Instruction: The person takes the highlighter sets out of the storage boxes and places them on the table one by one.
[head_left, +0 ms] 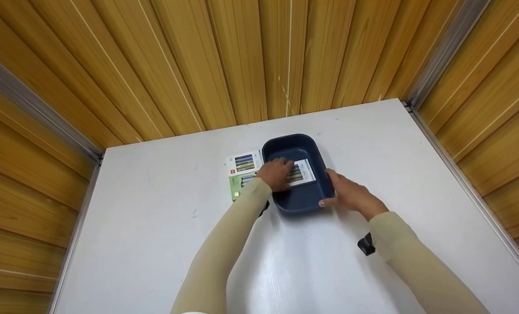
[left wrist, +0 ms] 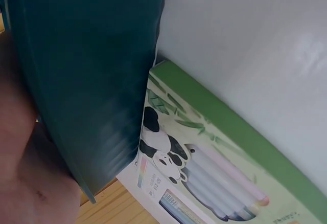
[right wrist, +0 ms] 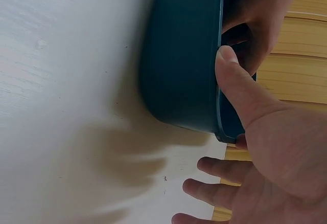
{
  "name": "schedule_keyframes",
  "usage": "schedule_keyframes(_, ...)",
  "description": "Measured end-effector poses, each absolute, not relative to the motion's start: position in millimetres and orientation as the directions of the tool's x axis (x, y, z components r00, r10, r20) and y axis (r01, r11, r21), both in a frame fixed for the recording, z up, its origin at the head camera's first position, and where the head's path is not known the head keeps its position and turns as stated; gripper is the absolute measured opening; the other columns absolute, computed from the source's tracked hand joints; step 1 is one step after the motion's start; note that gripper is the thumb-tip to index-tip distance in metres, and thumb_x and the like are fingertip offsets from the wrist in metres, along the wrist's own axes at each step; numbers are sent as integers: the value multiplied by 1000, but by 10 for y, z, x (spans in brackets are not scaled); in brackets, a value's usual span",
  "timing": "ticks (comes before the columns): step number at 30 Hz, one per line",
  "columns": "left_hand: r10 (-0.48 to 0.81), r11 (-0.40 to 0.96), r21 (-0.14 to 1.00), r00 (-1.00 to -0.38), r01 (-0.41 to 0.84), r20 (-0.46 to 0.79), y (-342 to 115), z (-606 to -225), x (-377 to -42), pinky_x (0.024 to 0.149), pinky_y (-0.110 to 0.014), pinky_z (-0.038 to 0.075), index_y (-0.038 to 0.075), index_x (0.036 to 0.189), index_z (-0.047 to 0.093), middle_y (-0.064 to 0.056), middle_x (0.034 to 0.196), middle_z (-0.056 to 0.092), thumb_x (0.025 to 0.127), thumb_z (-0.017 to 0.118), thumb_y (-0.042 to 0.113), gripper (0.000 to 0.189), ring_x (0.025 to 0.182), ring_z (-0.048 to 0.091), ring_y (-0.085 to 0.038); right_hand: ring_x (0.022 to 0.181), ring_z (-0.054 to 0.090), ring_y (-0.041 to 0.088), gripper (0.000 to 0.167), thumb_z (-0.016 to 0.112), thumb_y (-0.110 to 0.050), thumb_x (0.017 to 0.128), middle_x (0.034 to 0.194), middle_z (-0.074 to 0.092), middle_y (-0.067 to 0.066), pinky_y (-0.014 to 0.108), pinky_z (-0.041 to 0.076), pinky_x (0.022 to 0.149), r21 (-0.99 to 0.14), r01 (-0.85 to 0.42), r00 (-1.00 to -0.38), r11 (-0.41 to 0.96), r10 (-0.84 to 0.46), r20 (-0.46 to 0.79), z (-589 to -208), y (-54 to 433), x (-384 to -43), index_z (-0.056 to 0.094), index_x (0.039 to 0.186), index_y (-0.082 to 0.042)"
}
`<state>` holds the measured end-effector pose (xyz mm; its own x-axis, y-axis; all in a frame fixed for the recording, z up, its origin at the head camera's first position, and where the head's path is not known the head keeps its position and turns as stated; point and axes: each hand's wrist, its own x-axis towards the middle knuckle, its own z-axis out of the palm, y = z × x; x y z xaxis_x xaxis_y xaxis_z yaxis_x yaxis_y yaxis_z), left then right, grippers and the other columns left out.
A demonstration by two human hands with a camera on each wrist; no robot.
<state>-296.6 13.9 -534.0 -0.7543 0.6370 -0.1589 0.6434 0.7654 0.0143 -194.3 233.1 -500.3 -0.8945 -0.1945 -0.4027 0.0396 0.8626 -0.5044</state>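
Note:
A dark blue plastic bin (head_left: 301, 210) stands on the white table. My left hand (head_left: 275, 173) reaches over its left side and holds a white pen box (head_left: 305, 170) inside it, with colored pens showing through its window. That hand covers the box's left end. My right hand (head_left: 351, 192) pinches the bin's right rim, thumb (right wrist: 232, 63) on the edge and the other fingers spread. Left of the bin lie a green panda-printed pen box (left wrist: 204, 147) and another white pen box (head_left: 233, 165), partly hidden by the left arm.
The white table (head_left: 155, 226) extends around the bin. Yellow wood-patterned panels (head_left: 242, 61) rise behind and at both sides, with metal strips (head_left: 473, 174) along the table's edges.

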Motion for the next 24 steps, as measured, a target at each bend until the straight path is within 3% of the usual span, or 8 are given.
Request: schedule_keyframes(24,648,752,-49,-751,657,-128,159,-5333,-2939,94,-43,52,14,133,52,-9,126,63,86,68,35,55,112,63,-27,143,23,47,105,69,-49,84,158,18,26,65,24,112,-487,37,-887,872,-196,-419,-5010,2328,-1925,4,155,-8)
